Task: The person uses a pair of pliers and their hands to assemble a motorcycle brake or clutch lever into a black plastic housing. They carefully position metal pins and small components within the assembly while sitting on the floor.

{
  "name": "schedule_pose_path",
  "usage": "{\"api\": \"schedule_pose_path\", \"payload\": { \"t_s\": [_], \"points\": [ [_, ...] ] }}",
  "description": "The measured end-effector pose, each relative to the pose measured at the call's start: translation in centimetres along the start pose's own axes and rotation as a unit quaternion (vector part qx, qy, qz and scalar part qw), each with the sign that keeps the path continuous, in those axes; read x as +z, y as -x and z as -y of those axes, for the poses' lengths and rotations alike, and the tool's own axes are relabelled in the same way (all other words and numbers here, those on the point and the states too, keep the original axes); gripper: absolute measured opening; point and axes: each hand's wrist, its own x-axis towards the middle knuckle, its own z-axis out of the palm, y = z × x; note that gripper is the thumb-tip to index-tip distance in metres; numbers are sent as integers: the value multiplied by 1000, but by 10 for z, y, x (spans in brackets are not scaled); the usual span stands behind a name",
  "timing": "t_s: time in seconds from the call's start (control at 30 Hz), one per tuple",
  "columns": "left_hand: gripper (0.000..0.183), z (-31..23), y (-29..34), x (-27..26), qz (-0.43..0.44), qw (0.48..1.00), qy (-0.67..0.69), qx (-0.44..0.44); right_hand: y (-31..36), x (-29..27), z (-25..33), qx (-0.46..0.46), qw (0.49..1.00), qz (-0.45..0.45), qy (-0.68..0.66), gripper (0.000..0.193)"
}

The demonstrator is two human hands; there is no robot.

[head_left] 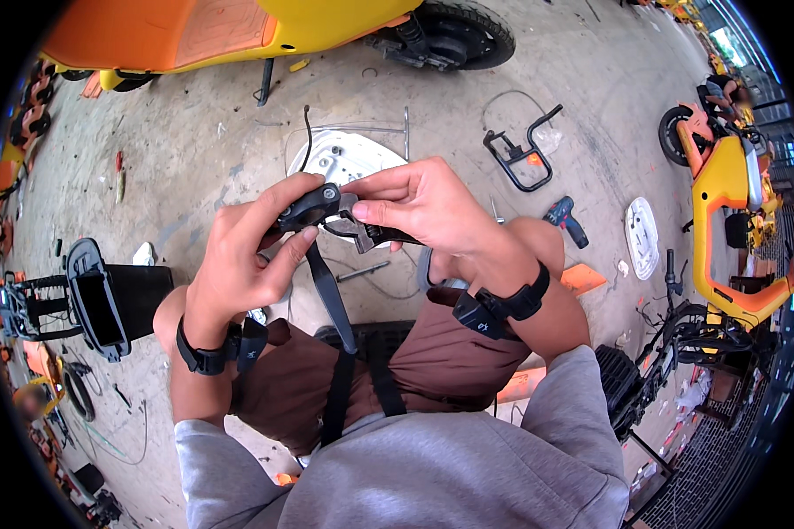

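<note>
My left hand (251, 247) grips the black housing of a brake lever (330, 295), whose long blade points down toward my lap. A round bolt head shows on top of the housing. My right hand (428, 204) is closed on a dark adjustable wrench (366, 234), with its jaws close beside the housing; whether they touch it I cannot tell. Thumb and fingers of this hand press together near the wrench head, and part of the tool is hidden by them. Beneath both hands a white plastic panel (353, 150) lies on the floor.
A yellow and orange scooter (265, 35) stands ahead, another scooter (710, 220) at right. Around me lie a black tube frame (529, 154), a cordless drill (566, 220), a white cover (642, 238) and a screwdriver (119, 176). A black seat-like part (101, 300) is at left.
</note>
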Motion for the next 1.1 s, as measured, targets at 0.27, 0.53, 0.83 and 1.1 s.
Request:
{"api": "schedule_pose_path", "payload": {
  "t_s": [0.27, 0.53, 0.83, 1.1],
  "points": [
    [47, 1, 0, -2, 5, 999, -36, 35, -2, 1, -4, -11, 1000, -10, 11, 29],
    [45, -4, -1, 0, 16, 1000, -16, -18, -2, 3, -9, -23, 999, -32, 17, 26],
    [44, 6, 2, 3, -21, 971, 171, -167, 0, 11, -16, -158, 982, -84, 69, 27],
    [44, 0, -6, -1, -39, 927, 285, -240, 7, 17, -12, -258, 936, -142, 195, 24]
  ]
}}
